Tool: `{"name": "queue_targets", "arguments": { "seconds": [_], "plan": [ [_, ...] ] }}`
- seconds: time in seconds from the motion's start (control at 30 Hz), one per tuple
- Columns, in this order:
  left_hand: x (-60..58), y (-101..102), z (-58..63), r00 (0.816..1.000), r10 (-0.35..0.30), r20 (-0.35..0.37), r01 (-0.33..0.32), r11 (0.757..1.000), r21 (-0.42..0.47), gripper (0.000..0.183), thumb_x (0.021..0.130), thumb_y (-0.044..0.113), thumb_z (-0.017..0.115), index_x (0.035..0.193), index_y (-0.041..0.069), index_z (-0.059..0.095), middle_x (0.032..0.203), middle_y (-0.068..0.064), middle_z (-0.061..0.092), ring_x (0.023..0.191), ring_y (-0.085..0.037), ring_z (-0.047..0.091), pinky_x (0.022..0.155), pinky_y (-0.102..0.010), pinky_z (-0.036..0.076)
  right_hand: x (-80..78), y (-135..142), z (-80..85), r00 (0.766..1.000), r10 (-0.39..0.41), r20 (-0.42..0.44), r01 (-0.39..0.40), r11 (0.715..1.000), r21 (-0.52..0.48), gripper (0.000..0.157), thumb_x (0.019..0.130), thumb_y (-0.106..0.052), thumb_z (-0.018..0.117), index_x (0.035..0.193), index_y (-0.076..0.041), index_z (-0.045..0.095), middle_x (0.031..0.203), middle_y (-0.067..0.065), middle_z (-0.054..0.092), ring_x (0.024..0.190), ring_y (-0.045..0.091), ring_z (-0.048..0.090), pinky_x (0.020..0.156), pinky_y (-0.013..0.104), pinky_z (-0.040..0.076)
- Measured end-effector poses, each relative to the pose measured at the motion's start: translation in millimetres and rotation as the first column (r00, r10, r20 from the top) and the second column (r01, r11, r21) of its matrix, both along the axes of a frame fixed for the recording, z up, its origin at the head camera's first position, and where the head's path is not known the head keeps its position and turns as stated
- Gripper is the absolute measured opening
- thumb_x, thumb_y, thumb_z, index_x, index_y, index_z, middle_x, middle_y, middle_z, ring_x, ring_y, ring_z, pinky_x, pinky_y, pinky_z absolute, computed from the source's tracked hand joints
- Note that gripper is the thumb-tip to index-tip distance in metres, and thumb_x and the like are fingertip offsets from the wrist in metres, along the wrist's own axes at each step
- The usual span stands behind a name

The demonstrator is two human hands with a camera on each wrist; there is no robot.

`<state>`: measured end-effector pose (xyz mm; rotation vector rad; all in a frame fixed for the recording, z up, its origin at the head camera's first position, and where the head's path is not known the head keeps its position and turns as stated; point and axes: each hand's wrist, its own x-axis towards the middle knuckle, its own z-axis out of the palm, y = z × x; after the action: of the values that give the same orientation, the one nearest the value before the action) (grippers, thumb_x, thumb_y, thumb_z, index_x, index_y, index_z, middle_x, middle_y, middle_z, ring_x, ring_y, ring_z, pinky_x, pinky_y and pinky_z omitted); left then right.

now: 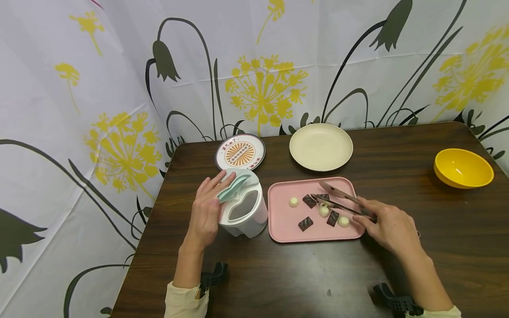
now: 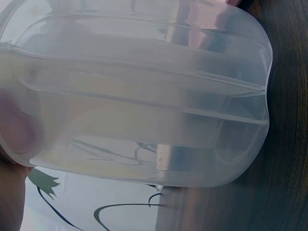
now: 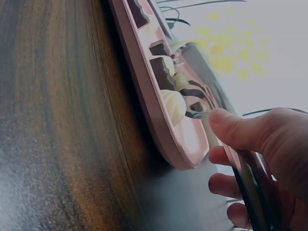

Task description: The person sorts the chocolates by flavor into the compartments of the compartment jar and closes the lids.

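My left hand point(image 1: 204, 214) grips the top of a translucent white container point(image 2: 144, 106), at the raised mint-green flap point(image 1: 234, 187) of its lid. The lid's rounded opening is uncovered. My right hand point(image 1: 387, 223) holds metal tongs point(image 1: 342, 205) over a pink tray point(image 1: 282, 216); in the right wrist view, the thumb lies along the tongs point(image 3: 250, 183). The tong arms are spread, with tips among the chocolates. Several dark chocolate pieces point(image 1: 305, 224) and round white candies point(image 1: 294, 202) lie on the tray. Whether the tips touch one cannot be told.
Behind the container lies a patterned plate point(image 1: 254, 152). A cream plate point(image 1: 321, 146) sits behind the tray, and a yellow bowl point(image 1: 463, 170) stands at the right. The dark wooden table point(image 1: 294, 278) meets a flower-printed cloth point(image 1: 191, 97) at its back and left.
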<state>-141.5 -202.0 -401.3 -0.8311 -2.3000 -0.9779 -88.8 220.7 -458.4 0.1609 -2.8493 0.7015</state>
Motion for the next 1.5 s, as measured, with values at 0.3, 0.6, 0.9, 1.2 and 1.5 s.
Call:
{"name": "queue_targets", "arguments": {
  "seconds": [0.3, 0.6, 0.9, 1.2, 1.5],
  "plan": [
    [-1.1, -0.1, -0.1, 1.0, 0.0, 0.0, 0.0, 1.0, 0.006, 0.053, 0.096, 0.018, 0.026, 0.132, 0.003, 0.062, 0.136, -0.007, 0.059, 0.133, -0.033, 0.046, 0.113, -0.056, 0.017, -0.5, -1.9, 0.6, 1.0, -0.005, -0.026, 0.005, 1.0, -0.008, 0.044, 0.08, -0.027, 0.08, 0.122, -0.016, 0.072, 0.11, 0.014, 0.071, 0.055, 0.02, 0.049, 0.044, 0.033, 0.03],
    [0.2, -0.1, 0.4, 1.0, 0.002, 0.005, -0.002, 1.0, 0.005, 0.053, 0.096, 0.019, 0.026, 0.132, 0.003, 0.062, 0.136, -0.007, 0.059, 0.134, -0.033, 0.046, 0.112, -0.057, 0.017, -0.7, -3.0, -1.6, 0.997, 0.002, -0.071, -0.002, 1.0, -0.007, 0.041, 0.079, -0.025, 0.081, 0.118, -0.016, 0.074, 0.095, 0.013, 0.074, 0.05, 0.016, 0.035, 0.042, 0.032, 0.023],
    [0.9, 0.1, 0.5, 1.0, 0.001, 0.01, -0.001, 1.0, 0.004, 0.053, 0.096, 0.019, 0.025, 0.133, 0.004, 0.061, 0.137, -0.006, 0.058, 0.134, -0.032, 0.045, 0.113, -0.055, 0.017, -0.8, -3.3, 2.0, 0.987, 0.001, -0.158, -0.005, 1.0, -0.025, 0.041, 0.077, -0.022, 0.082, 0.116, -0.016, 0.075, 0.101, 0.01, 0.074, 0.048, 0.013, 0.034, 0.041, 0.031, 0.022],
    [-1.1, 0.5, -0.8, 1.0, -0.006, -0.004, 0.006, 1.0, 0.013, 0.053, 0.096, 0.018, 0.026, 0.132, 0.003, 0.062, 0.136, -0.007, 0.059, 0.133, -0.032, 0.046, 0.11, -0.06, 0.018, 1.3, -7.8, 17.0, 0.955, 0.017, -0.298, -0.044, 0.995, -0.084, 0.044, 0.073, -0.022, 0.085, 0.116, -0.024, 0.075, 0.099, 0.007, 0.074, 0.058, 0.027, 0.065, 0.041, 0.035, 0.033],
    [0.0, -0.3, -1.4, 1.0, 0.001, 0.0, -0.001, 1.0, 0.015, 0.053, 0.096, 0.019, 0.026, 0.132, 0.004, 0.062, 0.136, -0.006, 0.059, 0.133, -0.032, 0.046, 0.113, -0.056, 0.017, 3.5, -38.1, 43.7, 0.843, 0.14, -0.519, -0.226, 0.968, -0.106, 0.037, 0.084, -0.04, 0.075, 0.111, -0.016, 0.077, 0.098, 0.0, 0.075, 0.07, 0.02, 0.072, 0.048, 0.038, 0.046]
  ]
}}
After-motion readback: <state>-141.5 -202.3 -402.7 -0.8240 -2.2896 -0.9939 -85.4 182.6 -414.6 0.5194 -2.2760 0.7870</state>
